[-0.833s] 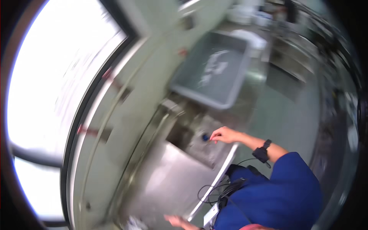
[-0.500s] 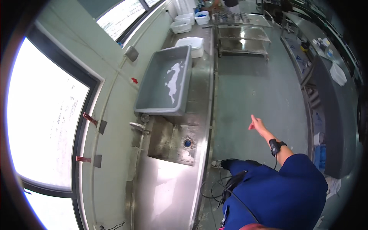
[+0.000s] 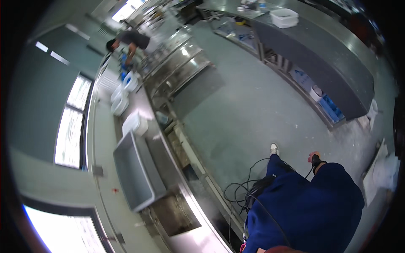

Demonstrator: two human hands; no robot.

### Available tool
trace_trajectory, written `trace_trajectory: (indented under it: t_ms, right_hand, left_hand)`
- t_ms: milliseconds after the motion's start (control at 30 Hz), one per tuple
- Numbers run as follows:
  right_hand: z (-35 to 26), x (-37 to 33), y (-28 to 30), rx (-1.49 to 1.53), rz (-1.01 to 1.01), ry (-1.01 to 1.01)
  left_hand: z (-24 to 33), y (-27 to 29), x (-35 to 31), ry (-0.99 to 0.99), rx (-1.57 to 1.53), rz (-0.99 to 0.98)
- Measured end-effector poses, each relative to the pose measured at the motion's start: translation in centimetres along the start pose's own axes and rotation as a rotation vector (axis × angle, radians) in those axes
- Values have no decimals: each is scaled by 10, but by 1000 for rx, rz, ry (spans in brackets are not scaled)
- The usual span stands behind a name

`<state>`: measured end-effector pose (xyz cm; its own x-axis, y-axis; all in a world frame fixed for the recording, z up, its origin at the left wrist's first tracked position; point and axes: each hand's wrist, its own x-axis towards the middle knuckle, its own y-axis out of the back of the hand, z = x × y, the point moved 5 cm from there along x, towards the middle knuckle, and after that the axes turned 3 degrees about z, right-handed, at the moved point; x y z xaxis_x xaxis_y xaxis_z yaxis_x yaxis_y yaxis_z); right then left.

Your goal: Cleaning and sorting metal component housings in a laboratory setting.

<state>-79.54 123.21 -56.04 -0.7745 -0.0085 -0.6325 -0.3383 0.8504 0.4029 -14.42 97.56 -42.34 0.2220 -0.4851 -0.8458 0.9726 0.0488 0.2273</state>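
1 rt hand point(image 3: 313, 157) at near right, fingers too blurred to tell wide or narrow, L hand out of view, w/ loose black cable point(image 3: 249, 193) looped to its left, so best keep cable clear of shoe point(image 3: 274, 149) & counter point(image 3: 167, 166) edge when stepping.

To your left, a sink point(image 3: 175, 215) is let into the steel counter point(image 3: 200, 241), a rectangular metal basin with brownish, stained-looking walls; its bottom is too blurred to make out. Just beyond it you have a big grey tub point(image 3: 154, 168), rectangular, deep-sided, standing upright and uncovered, its near end beside the basin.
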Motion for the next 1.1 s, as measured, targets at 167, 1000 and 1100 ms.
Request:
trace_trajectory:
  t_ms: [167,1000,1100]
  right_hand:
    - [-49,27,45,-559,444,-82]
    - [-735,293,-14,76,183,694]
    - [-868,318,11,151,266,742]
  left_hand:
    - [49,-89,2,70,318,-120]
    - [403,-689,76,-316,1130,-463]
    - [453,-759,78,-368,1118,-522]
